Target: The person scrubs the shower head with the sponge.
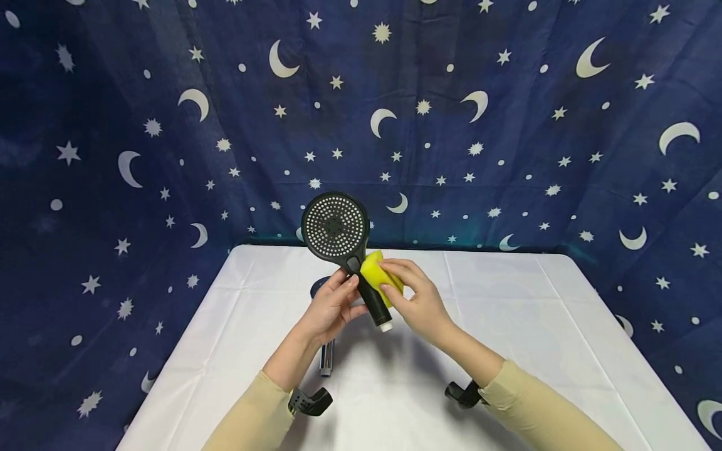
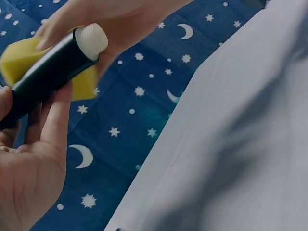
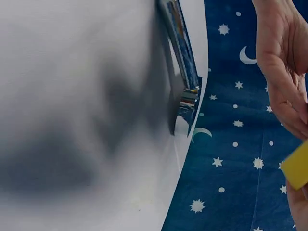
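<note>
A black hand shower (image 1: 372,297) with a round, white-dotted spray face tilts up to the left above the table. My left hand (image 1: 327,313) grips its handle near the neck, thumb on the front. Pinched between my right thumb and fingers is a yellow sponge (image 1: 373,270), lying against the handle's right side. My right hand (image 1: 420,307) comes in from the right. In the left wrist view, the handle's white end (image 2: 94,41) points up and the sponge (image 2: 84,86) shows behind it. Only the sponge's corner (image 3: 297,166) shows in the right wrist view.
Under the hands stands a table with a white cloth (image 1: 507,326). On it, partly hidden behind my left hand, lies a shiny, mirror-like object with a round end and a straight chrome bar (image 1: 326,360). A dark blue curtain (image 1: 429,125) with moons and stars hangs behind.
</note>
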Demonstrator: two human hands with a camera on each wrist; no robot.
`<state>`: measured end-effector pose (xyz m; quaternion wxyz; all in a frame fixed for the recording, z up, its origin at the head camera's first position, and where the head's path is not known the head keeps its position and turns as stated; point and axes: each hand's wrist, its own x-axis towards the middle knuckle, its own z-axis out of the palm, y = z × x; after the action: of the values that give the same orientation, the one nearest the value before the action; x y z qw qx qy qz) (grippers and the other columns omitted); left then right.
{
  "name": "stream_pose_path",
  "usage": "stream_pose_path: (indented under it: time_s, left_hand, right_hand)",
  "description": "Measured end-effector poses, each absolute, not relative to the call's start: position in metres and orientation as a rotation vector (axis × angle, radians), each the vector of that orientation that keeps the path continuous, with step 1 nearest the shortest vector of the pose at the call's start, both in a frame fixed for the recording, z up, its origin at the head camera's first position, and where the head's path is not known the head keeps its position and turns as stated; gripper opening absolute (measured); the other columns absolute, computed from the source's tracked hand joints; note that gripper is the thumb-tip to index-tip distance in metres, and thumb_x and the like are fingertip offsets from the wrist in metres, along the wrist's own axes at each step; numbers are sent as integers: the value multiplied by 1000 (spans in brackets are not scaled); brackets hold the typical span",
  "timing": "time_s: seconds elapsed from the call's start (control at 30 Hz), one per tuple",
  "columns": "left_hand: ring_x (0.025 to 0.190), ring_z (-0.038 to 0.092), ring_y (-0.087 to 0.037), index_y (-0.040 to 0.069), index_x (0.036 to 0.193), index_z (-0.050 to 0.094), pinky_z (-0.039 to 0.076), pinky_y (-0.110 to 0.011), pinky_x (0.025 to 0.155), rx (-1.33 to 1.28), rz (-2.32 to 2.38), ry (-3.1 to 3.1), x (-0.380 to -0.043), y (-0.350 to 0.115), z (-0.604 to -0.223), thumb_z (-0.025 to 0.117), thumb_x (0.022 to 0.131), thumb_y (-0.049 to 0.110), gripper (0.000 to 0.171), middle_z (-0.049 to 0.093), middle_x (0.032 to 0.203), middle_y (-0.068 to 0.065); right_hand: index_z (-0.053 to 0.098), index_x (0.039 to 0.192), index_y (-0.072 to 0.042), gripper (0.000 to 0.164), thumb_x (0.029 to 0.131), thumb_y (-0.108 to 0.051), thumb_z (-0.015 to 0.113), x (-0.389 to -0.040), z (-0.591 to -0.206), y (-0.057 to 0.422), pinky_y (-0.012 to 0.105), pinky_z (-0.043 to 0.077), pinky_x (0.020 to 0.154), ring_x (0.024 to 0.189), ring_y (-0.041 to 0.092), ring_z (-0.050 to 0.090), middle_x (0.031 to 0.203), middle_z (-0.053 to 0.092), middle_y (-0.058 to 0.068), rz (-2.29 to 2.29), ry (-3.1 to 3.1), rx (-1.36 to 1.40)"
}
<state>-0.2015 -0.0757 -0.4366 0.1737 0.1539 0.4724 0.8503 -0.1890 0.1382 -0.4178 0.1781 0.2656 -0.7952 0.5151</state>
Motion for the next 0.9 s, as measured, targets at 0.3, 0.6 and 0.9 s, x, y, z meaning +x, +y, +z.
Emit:
stream_pose_path:
  time_s: [0.3, 0.6, 0.9]
  left_hand:
    - [114, 66, -22, 12, 150, 46, 60, -33, 83, 379, 2452, 1495, -210, -84, -434, 56, 108, 21, 44, 59, 142, -17]
    - [111, 67, -21, 18, 151, 49, 61, -35, 81, 310, 2447, 1509, -203, -76, -437, 61, 105, 27, 48, 64, 131, -13]
    - [98, 69, -14, 19, 155, 45, 61, -29, 75, 294, 2384, 1464, -194, -71, -438, 60, 106, 29, 52, 66, 121, -7]
  right_hand:
    - [71, 131, -21, 43, 91, -8, 76, -153, -442, 166, 32, 54, 94, 117, 17, 61, 133, 61, -6, 1215, -2356, 907]
    - [75, 124, -14, 38, 87, -6, 70, -175, -438, 161, 26, 49, 96, 112, 28, 62, 128, 66, 10, 951, -2036, 1105]
    - [77, 121, -13, 26, 104, -20, 59, -218, -417, 155, 48, 53, 93, 109, 37, 63, 124, 67, 16, 634, -1842, 1201]
